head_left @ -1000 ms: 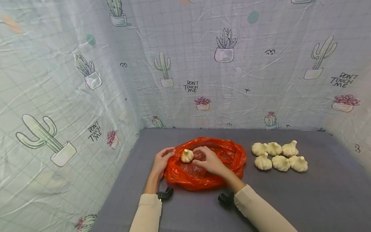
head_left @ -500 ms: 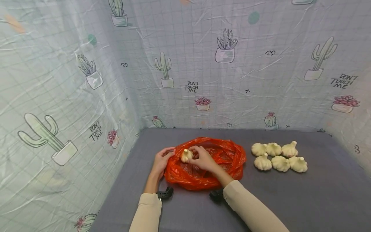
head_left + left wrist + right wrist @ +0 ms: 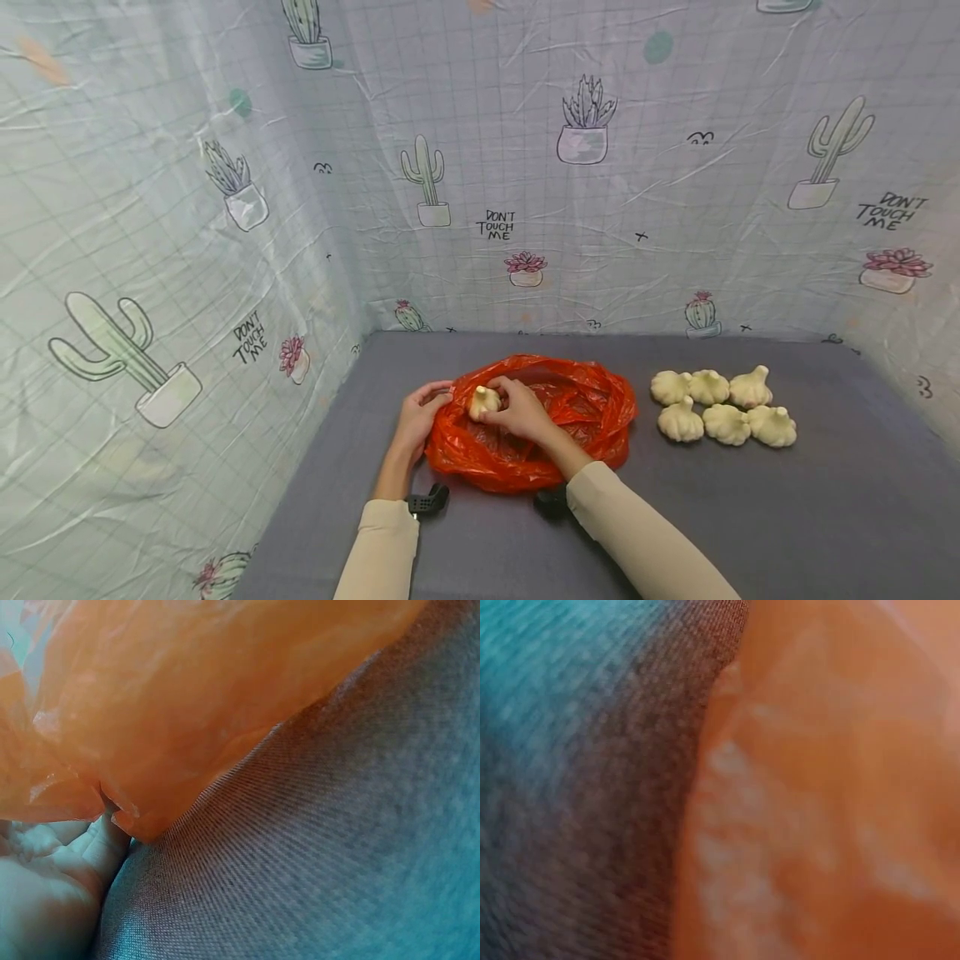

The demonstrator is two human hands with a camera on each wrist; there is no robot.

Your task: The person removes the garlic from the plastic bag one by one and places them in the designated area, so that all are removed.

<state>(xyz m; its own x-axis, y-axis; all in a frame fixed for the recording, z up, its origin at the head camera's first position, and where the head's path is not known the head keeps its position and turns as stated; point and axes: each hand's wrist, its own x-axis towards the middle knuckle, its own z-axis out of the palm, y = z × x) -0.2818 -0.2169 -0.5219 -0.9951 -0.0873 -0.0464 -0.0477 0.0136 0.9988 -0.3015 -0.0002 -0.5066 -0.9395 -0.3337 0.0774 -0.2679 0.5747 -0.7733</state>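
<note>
A red plastic bag (image 3: pixel 517 479) lies on the grey table with its mouth spread wide. Inside its left part is a pale garlic bulb (image 3: pixel 482 403), stem up. My right hand (image 3: pixel 528 412) reaches over the front rim and grips this bulb between thumb and fingers. At the bag's left side my left hand (image 3: pixel 412 421) holds the rim, thumb and fingers at the plastic. In the left wrist view, orange-looking bag plastic (image 3: pixel 202 697) covers the fingertips of the left hand (image 3: pixel 52 892). The right wrist view shows blurred bag plastic (image 3: pixel 825 795), and the right hand is out of it.
Several garlic bulbs (image 3: pixel 726 423) sit in two rows to the right of the bag on the grey table (image 3: pixel 840 500). Behind and at the left stands a sheet (image 3: pixel 480 175) printed with cacti. A black wrist camera (image 3: pixel 428 500) sits by the left cuff.
My right hand has moved left to the garlic bulb in the bag and now grips it; earlier its fingers were just apart from it. The left hand stays at the rim.
</note>
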